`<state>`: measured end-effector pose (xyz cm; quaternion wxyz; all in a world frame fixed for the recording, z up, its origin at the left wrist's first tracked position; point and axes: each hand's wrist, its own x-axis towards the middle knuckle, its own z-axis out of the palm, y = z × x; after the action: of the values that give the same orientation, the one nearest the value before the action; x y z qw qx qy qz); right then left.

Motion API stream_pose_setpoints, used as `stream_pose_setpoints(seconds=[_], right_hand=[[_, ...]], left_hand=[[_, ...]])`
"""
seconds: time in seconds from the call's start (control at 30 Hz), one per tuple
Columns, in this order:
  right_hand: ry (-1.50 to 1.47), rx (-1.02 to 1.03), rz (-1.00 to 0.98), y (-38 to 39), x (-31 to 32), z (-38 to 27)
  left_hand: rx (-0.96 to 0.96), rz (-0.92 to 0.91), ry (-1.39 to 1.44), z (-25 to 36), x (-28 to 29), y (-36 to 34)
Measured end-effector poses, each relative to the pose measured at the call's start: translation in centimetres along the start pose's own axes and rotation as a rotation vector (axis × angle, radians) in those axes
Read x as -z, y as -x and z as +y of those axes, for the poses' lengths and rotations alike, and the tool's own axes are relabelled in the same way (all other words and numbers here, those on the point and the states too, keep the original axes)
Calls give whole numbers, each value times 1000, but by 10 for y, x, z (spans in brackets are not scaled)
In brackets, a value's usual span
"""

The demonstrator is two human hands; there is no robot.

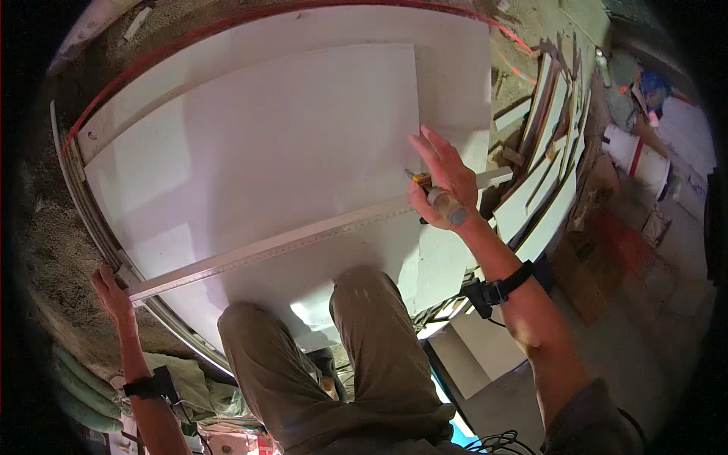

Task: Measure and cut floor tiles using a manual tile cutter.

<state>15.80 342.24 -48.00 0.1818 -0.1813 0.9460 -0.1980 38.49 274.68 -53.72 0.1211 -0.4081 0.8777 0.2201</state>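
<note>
A long metal straightedge [288, 236] with scale markings lies slanted across a white board [250, 129], which rests on a larger board [447, 76]. My left hand [112, 296] grips the straightedge's left end at the board's edge. My right hand [447, 182], near the straightedge's right end, holds a tool [446, 203] with a yellow-and-dark head and a clear cylindrical handle between thumb and palm. Its first fingers stretch forward over the board, and whether it also touches the straightedge I cannot tell. My knees [356, 296] are over the board's near part.
Stacked board offcuts [538, 212] lie to the right, with a white bucket [635, 159] and cardboard [580, 280] beyond. A red hose or cable [152, 53] curves along the far edge. Green sacks [83, 387] lie at lower left, and dark cables [493, 444] at the bottom.
</note>
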Motion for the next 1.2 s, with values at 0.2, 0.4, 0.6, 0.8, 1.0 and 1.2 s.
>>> stream_pose_setpoints(seconds=[0.2,0.4,0.6,0.8,1.0,1.2], right_hand=[[62,-9,-74,109,-36,-2],[4,4,-64,215,-62,-2],[30,-21,-130,308,-92,-11],[30,-31,-70,339,-99,-14],[61,-8,-85,385,-117,-12],[42,-11,98,401,-113,-21]], left_hand=[[52,63,-23,-78,-24,98],[31,-36,19,-113,-34,198],[67,64,89,-209,-57,286],[204,67,288,-283,-29,294],[73,110,212,-276,-93,331],[-54,232,278,-249,-82,324]])
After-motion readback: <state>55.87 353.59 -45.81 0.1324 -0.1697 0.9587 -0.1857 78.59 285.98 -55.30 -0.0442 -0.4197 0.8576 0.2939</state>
